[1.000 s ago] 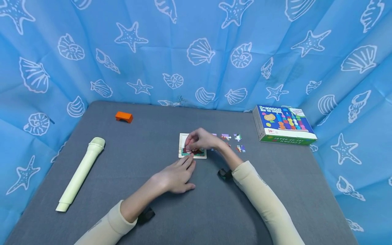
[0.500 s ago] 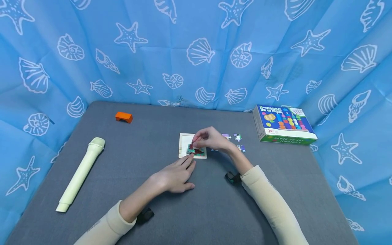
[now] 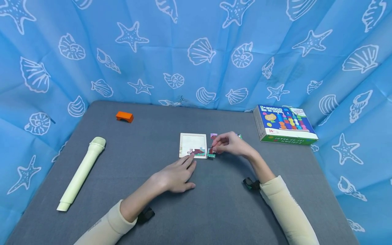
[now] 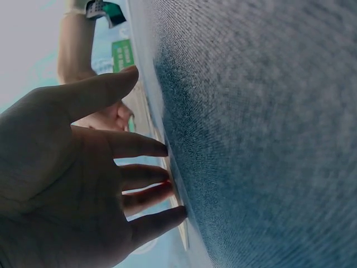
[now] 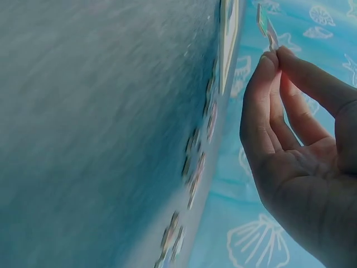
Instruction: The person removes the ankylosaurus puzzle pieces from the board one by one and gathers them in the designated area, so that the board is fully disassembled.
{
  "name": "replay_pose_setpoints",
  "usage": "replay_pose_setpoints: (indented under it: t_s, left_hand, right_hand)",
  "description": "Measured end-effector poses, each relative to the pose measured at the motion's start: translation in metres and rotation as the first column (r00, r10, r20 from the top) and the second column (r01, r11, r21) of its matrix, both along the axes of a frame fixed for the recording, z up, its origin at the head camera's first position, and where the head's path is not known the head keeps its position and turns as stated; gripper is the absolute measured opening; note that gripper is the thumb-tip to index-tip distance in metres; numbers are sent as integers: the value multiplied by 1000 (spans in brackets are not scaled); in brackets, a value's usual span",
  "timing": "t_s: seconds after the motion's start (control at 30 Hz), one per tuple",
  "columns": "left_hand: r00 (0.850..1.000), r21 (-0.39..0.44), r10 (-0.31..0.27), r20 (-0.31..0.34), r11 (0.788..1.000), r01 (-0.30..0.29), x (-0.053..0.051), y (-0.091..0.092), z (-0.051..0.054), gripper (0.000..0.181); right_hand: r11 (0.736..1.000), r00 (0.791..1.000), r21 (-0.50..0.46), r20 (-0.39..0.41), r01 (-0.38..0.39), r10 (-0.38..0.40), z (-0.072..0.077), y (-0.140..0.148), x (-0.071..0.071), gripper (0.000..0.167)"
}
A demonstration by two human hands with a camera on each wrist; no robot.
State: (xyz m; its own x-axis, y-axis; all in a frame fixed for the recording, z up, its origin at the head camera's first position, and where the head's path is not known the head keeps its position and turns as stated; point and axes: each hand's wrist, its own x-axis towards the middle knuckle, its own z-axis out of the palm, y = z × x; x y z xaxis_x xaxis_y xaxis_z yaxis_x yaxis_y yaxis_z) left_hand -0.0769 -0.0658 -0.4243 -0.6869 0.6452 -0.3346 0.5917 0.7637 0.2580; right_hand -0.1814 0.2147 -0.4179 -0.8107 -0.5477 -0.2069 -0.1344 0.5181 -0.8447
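Observation:
My right hand (image 3: 232, 144) pinches a dark red and teal jigsaw piece (image 5: 263, 22) between thumb and fingers, just right of a pale puzzle tray (image 3: 193, 139). In the right wrist view the piece is lifted off the table. A strip of joined jigsaw pieces (image 3: 200, 152) lies along the tray's lower right inside. My left hand (image 3: 176, 177) rests its fingertips at the tray's near edge, the fingers nearly straight in the left wrist view. Beside the tray lie loose jigsaw pieces (image 3: 213, 136), partly hidden by the right hand; several show in the right wrist view.
A boxed toy set (image 3: 283, 125) lies at the back right of the grey table (image 3: 153, 136). On the left are a pale green toy microphone (image 3: 81, 173) and an orange arch block (image 3: 124, 116). A blue shell-patterned curtain (image 3: 174, 51) hangs behind the table.
My right hand has moved right, out of the tray, carrying the dark red and teal jigsaw piece away from the lower left area. My left hand has stayed in place.

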Motion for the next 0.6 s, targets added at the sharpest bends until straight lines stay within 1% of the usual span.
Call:
replay_pose_setpoints:
  t_s: [0.2,0.43,0.6]
  left_hand:
    - [1000,-11,0,1,1000,0,0,1,1,82]
    - [1000,-15,6,-7,1000,-6,1,2,2,81]
    - [1000,-13,5,-8,1000,-6,2,2,2,81]
  right_hand:
    - [998,999,51,-6,-32,32,-5,13,5,14]
    - [993,996,81,-9,-89,90,-9,12,6,11]
    - [991,995,88,-13,-97,98,-9,11,8,9]
